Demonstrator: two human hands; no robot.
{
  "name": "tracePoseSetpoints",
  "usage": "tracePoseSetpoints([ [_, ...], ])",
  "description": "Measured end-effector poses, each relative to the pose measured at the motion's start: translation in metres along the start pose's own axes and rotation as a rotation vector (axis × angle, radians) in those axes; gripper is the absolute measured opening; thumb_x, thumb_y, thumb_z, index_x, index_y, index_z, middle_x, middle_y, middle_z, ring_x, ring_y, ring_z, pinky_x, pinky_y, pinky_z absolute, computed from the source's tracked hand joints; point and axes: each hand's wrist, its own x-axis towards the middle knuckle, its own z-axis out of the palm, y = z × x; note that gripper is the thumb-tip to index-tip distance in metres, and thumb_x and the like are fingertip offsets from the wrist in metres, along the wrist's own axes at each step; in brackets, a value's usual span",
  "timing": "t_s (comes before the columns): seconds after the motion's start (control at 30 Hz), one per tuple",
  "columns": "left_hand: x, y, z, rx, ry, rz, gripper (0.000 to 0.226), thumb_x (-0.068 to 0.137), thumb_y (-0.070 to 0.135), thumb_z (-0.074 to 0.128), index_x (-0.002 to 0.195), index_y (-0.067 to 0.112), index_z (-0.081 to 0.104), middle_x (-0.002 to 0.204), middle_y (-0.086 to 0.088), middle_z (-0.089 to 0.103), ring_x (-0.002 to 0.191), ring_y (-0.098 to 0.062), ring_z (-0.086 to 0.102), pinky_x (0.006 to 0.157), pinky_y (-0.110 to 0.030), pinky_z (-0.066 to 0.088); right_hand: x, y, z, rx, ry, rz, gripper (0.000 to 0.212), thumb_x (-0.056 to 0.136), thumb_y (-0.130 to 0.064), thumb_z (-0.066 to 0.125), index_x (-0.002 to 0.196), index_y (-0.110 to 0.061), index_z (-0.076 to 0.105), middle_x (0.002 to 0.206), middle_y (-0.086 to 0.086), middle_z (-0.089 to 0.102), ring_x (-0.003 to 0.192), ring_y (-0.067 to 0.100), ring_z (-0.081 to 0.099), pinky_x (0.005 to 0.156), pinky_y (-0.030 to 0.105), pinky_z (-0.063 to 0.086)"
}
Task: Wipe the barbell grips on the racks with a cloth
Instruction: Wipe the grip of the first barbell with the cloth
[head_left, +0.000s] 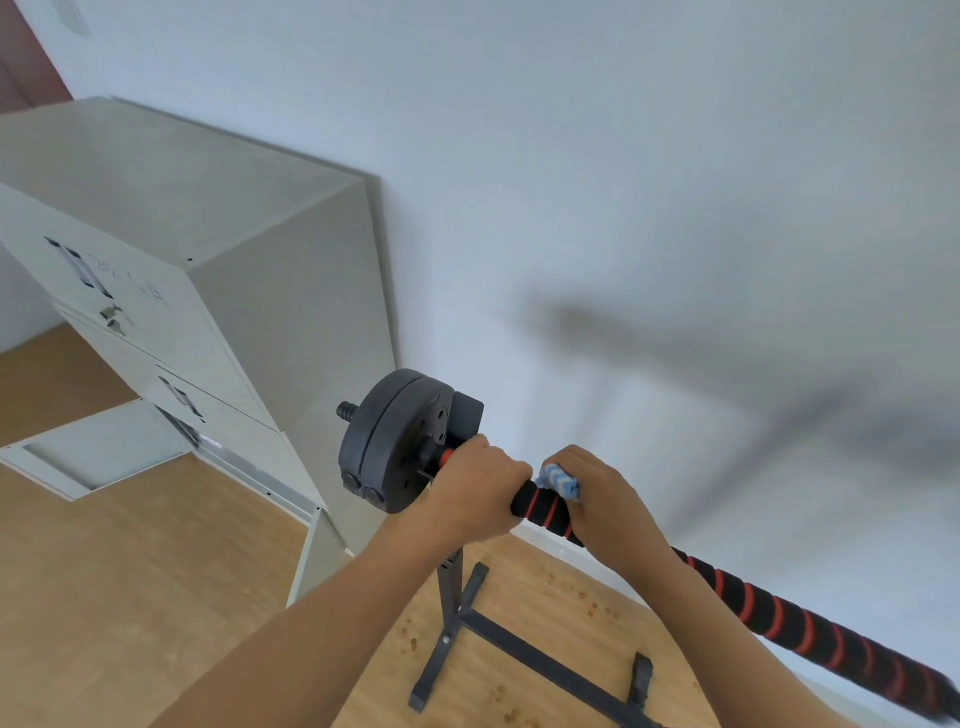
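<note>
L hand (475, 486) gripping barbell grip (540, 506) (by plates), R hand (597, 493) clutching cloth (558, 480) on grip

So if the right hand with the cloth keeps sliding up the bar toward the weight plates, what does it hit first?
Most likely the left hand, which grips the barbell grip just ahead of the right hand and its cloth. The weight plates sit beyond it.

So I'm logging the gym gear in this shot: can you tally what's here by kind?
Barbell: 1
Weight plates, stacked on its end: 2
Rack stand: 1
Cloth: 1
Cabinet: 1
Total: 6
</note>
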Motion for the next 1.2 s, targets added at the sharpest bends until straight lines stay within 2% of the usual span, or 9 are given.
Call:
tracePoseSetpoints([
  [0.07,-0.006,0.010,0.010,0.025,0.086,-0.050,0.013,0.089,0.031,0.063,0.085,0.023,0.054,0.071,0.006,0.052,0.072,-0.018,0.056,0.075,-0.032,0.037,0.004,0.000,-0.001,-0.013,-0.044,0.044,0.020,0.094,0.003,0.051,0.088,-0.013,0.062,0.094,0.000,0.063,0.081,0.018,0.056,0.069,0.012,0.039],
  [0.2,0.000,0.018,0.006,0.095,0.018,-0.123,0.009,0.087,0.027,0.066,0.086,0.024,0.057,0.067,0.006,0.046,0.071,-0.018,0.056,0.069,-0.031,0.035,0.003,0.003,0.000,-0.080,-0.043,-0.036,0.029,0.091,0.006,0.051,0.107,-0.013,0.064,0.107,-0.002,0.059,0.091,0.012,0.050,0.081,0.026,0.044],
  [0.33,0.008,0.012,-0.005,0.083,-0.092,-0.100,0.012,0.085,0.027,0.070,0.094,0.022,0.062,0.068,0.005,0.048,0.069,-0.017,0.059,0.065,-0.029,0.045,0.007,0.003,0.003,-0.049,-0.022,-0.012,0.028,0.091,0.006,0.052,0.086,-0.021,0.059,0.089,-0.007,0.059,0.079,0.016,0.053,0.069,0.014,0.035],
  [0.43,0.017,0.008,-0.016,0.058,-0.212,-0.062,0.015,0.085,0.029,0.070,0.095,0.020,0.063,0.070,0.004,0.055,0.065,-0.015,0.059,0.068,-0.029,0.054,0.005,0.002,0.001,-0.053,-0.012,-0.059,0.029,0.089,0.008,0.052,0.086,-0.020,0.059,0.089,-0.007,0.059,0.080,0.015,0.053,0.069,0.014,0.035],
  [0.53,0.023,0.001,-0.023,0.018,-0.305,-0.027,0.018,0.080,0.031,0.071,0.090,0.019,0.062,0.068,0.004,0.057,0.060,-0.016,0.056,0.060,-0.026,0.049,0.001,0.002,-0.001,-0.042,-0.005,-0.103,0.026,0.091,0.006,0.049,0.089,-0.016,0.063,0.091,-0.009,0.060,0.083,0.008,0.054,0.071,0.013,0.039],
  [0.73,-0.001,0.004,0.000,0.073,0.005,-0.059,0.007,0.095,0.023,0.064,0.095,0.020,0.058,0.081,0.003,0.058,0.076,-0.017,0.057,0.067,-0.029,0.038,0.005,0.004,-0.001,-0.047,-0.011,-0.049,0.033,0.092,-0.002,0.049,0.084,-0.034,0.055,0.088,-0.018,0.058,0.082,0.002,0.057,0.071,0.016,0.042],
  [0.97,0.007,0.008,-0.006,0.103,-0.111,-0.093,0.014,0.090,0.015,0.064,0.086,0.019,0.051,0.069,0.003,0.042,0.072,-0.021,0.053,0.065,-0.030,0.038,0.000,0.003,0.003,-0.087,0.029,-0.126,0.030,0.087,0.002,0.050,0.091,-0.026,0.061,0.092,-0.017,0.059,0.086,0.009,0.055,0.073,0.021,0.047],
  [1.1,0.015,0.006,-0.013,0.067,-0.193,-0.061,0.014,0.092,0.014,0.066,0.091,0.018,0.053,0.071,0.002,0.048,0.062,-0.016,0.050,0.066,-0.031,0.047,-0.005,-0.001,0.003,-0.090,0.039,-0.196,0.026,0.094,-0.028,0.045,0.090,-0.018,0.068,0.093,-0.011,0.066,0.084,0.003,0.053,0.075,0.009,0.041],
  [1.2,0.011,0.003,-0.009,0.083,-0.124,-0.043,0.008,0.092,0.014,0.064,0.092,0.017,0.057,0.075,0.001,0.053,0.067,-0.018,0.055,0.065,-0.032,0.045,-0.003,0.004,0.003,-0.073,0.037,-0.092,0.015,0.096,-0.009,0.056,0.087,-0.015,0.066,0.089,-0.007,0.063,0.082,0.005,0.057,0.071,0.012,0.041],
])
